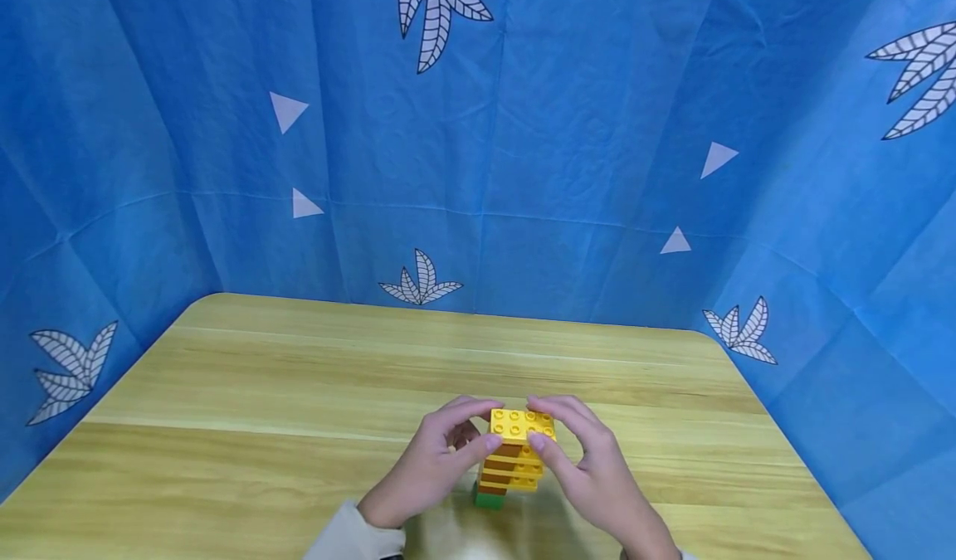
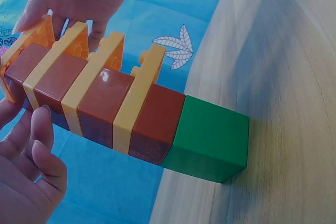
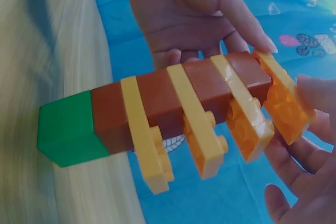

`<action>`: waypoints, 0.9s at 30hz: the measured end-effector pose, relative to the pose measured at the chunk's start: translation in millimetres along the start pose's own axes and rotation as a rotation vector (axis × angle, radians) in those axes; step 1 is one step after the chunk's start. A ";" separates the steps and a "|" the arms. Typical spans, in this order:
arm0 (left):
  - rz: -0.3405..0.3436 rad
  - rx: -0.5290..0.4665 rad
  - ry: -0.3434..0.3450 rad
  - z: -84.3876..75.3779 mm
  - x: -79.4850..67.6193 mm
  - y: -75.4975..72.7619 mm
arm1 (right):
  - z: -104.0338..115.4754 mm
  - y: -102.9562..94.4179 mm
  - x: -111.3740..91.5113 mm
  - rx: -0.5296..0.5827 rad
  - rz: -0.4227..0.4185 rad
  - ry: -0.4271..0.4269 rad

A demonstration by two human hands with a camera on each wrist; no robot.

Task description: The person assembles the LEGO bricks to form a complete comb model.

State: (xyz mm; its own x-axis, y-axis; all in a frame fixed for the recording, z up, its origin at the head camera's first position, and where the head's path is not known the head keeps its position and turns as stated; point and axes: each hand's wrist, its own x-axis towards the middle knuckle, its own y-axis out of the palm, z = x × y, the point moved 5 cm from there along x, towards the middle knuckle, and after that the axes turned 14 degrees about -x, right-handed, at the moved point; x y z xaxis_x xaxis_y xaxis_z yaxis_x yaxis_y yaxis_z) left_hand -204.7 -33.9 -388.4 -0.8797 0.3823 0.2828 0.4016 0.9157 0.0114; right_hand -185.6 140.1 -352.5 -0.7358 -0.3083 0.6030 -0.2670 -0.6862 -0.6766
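A tower of toy building bricks stands on the table, a green brick (image 1: pixel 490 500) at its foot. Above it, brown bricks (image 2: pixel 105 90) alternate with flat yellow plates (image 3: pixel 195 124) that jut out to the right. On top is a yellow studded plate (image 1: pixel 515 427), slightly angled against the brown brick under it in the right wrist view. My left hand (image 1: pixel 441 452) pinches this plate's left end between thumb and fingers. At its right, overhanging end, my right hand (image 1: pixel 586 460) pinches it too, thumb on the near edge and fingers on the far edge.
The light wooden table (image 1: pixel 299 377) reaches back to a blue cloth (image 1: pixel 568 129) with white leaf and triangle prints. This cloth hangs behind the table and along both sides.
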 end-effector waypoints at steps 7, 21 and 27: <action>-0.006 0.023 -0.001 -1.4 0.2 -0.8 | -5.8 1.6 -1.0 0.027 0.020 0.038; -0.029 0.092 -0.008 -0.6 -0.2 -3.0 | -6.7 3.2 -1.2 0.106 0.036 0.036; -0.029 0.128 -0.007 -1.0 0.4 -3.2 | -8.0 4.1 -1.5 0.141 0.034 0.035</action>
State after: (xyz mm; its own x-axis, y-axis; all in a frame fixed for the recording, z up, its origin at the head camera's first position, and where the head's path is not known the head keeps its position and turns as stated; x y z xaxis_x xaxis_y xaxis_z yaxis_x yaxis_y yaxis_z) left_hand -206.1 -36.8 -387.3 -0.8925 0.3558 0.2772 0.3405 0.9346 -0.1030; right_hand -190.6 143.0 -359.5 -0.7647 -0.3112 0.5643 -0.1537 -0.7623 -0.6288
